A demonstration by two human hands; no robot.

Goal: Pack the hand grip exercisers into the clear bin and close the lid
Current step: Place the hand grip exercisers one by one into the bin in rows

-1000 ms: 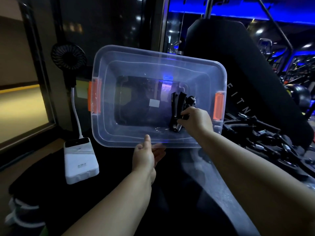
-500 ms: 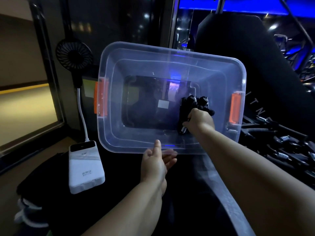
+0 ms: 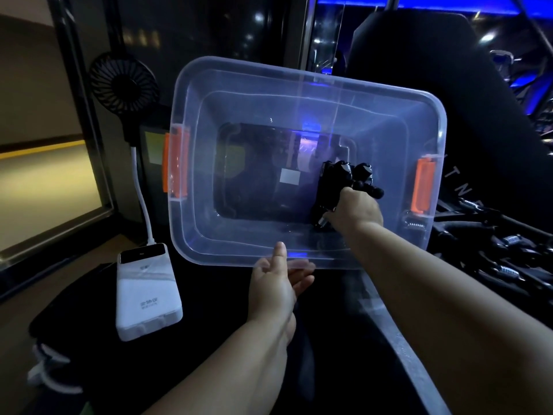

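The clear bin (image 3: 209, 229) with orange side latches stands open on a dark surface, its inside facing me. My right hand (image 3: 356, 209) reaches into the bin's right half and grips a bunch of black hand grip exercisers (image 3: 335, 181) low against the floor of the bin. My left hand (image 3: 276, 281) holds the bin's near rim, thumb on top and fingers underneath. More black exercisers (image 3: 508, 259) with metal springs lie in a pile to the right of the bin. No lid is in view.
A white power bank (image 3: 148, 290) lies left of the bin, cabled to a small black fan (image 3: 122, 82) standing behind it. Black fabric (image 3: 68, 319) covers the near left. A large dark padded machine (image 3: 449, 67) rises behind the bin on the right.
My right hand has pushed the exercisers lower into the bin. My left hand stays on the near rim. My head has moved closer and to the left.
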